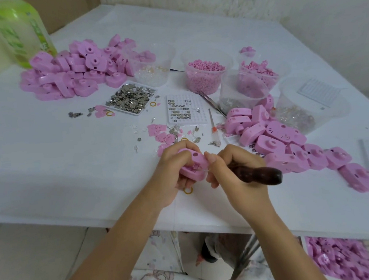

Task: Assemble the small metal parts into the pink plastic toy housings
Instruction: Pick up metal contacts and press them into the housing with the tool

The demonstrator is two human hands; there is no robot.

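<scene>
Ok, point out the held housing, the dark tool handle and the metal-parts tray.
held housing (pixel 199 160): head view, top face below its round hole.
dark tool handle (pixel 266 174): head view, thick rear end.
metal-parts tray (pixel 133 113): head view, near white rim.

Left hand (pixel 170 171) and right hand (pixel 234 178) bare; forearms (pixel 120 231) bare to the frame edge. Nails (pixel 211 158) short, plain. Lap: pale fabric (pixel 158 277), faint pinkish print.

No legible txt, green bottle (pixel 22 31) label too blurred, white sheet (pixel 318 91) at right, print too small
</scene>
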